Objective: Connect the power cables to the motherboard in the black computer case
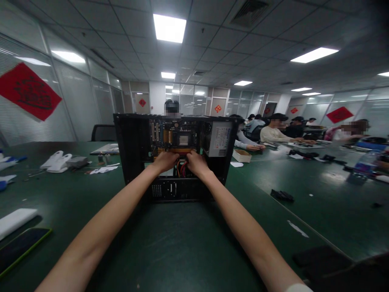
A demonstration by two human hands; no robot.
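An open black computer case (229, 162) stands on the green table in front of me, its inside facing me. Both of my hands reach into it, at the lower part of the motherboard (170, 140). My left hand (166, 161) has its fingers curled at the left end of the yellow-orange memory slots (182, 151). At their right end is my right hand (197, 163), fingers bent in too. What the fingertips pinch, if anything, is hidden. Red and dark cables (182, 168) hang between the hands. The silver power supply (218, 140) sits at the upper right inside the case.
A phone (22, 248) and a white box (16, 222) lie at the left. Beyond are white plastic pieces (57, 161) and papers (105, 169). On the right are a small open box (242, 155), a black bundle (282, 195) and a bottle (366, 164). People sit farther back.
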